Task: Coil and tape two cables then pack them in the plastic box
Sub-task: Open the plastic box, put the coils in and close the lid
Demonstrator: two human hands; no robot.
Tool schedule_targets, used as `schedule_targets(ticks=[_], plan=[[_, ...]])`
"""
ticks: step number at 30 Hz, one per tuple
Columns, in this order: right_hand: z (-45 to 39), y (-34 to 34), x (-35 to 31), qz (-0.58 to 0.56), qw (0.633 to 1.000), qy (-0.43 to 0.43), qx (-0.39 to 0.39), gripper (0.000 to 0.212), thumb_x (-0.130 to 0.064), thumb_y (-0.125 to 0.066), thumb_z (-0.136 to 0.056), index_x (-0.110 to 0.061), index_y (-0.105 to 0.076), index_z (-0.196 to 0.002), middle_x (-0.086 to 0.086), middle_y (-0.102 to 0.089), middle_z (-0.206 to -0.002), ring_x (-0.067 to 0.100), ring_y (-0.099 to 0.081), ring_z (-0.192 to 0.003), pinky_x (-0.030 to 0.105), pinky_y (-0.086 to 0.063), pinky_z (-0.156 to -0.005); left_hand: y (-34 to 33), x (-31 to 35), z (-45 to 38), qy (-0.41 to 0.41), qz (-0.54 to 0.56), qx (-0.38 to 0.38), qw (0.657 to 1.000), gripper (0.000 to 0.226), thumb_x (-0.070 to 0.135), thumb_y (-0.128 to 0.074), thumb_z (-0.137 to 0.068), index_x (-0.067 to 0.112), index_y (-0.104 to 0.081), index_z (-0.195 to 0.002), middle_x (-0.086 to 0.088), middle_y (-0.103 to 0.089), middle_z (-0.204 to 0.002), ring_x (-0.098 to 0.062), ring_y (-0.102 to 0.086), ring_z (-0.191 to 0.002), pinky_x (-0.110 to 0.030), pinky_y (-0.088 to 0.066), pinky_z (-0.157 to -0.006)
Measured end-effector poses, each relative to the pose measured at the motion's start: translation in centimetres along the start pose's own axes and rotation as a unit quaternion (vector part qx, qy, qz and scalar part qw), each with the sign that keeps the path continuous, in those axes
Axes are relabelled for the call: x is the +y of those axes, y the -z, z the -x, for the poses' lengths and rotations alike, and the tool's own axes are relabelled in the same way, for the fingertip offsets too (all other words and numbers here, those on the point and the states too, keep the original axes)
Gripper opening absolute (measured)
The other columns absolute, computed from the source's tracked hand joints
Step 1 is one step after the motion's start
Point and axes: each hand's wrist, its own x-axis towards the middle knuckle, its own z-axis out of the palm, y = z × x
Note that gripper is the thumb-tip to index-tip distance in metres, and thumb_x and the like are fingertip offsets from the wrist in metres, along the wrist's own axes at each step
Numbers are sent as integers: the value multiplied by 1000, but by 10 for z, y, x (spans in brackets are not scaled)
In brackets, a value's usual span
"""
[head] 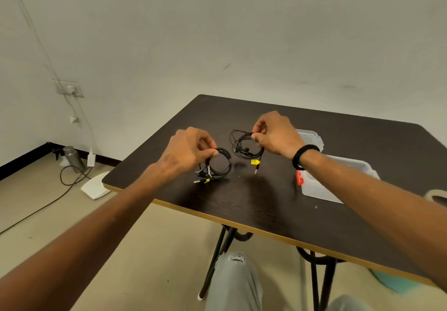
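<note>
Two coiled black cables hang over the dark table (254, 201). My left hand (188, 149) pinches the top of the left coil (221, 165), whose plug and yellow tag lie near the tabletop. My right hand (275, 134) pinches the right coil (244, 145) a little higher, its yellow tag and plug dangling below. The clear plastic box (321, 189) with a red latch stands on the table under my right forearm. Its lid (310, 137) lies behind my right hand. A roll of tape (436, 195) peeks in at the right edge.
The table's front edge runs diagonally, with black legs below. My knees in light jeans are under it. On the floor at left lie a metal bottle (72, 158), a white pad (95, 187) and a dark cord (48, 204) near the wall socket (69, 88).
</note>
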Motion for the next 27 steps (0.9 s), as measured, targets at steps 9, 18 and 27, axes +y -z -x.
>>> schedule_targets(ticks=[9,18,27], plan=[[39,139,34,54,993,11,103,3,-11,-74,-88,-11,-76,-90,7,-73,-91,25,-73,-88,32,-58,-78,-4,100,-8,-50,230,35,971,10,20,-81,-89,11,-79,-94,-4,-80,-79,-16,-77,-72,-33,-64,-75],[85,190,81,71,979,-109,160,12,-6,-71,-79,-18,-74,-78,3,-75,-78,28,-75,-83,41,-63,-79,-81,179,-20,91,447,-4,890,4,4,-77,-90,3,-78,-87,-16,-78,-89,-18,-72,-69,-30,-65,-68],[110,133,130,-168,919,-312,173,4,-3,-80,-69,-7,-81,-69,9,-78,-73,18,-69,-64,27,-54,-56,-139,187,-16,222,261,93,935,5,31,-81,-78,29,-82,-74,11,-72,-68,-15,-71,-86,-39,-59,-90]])
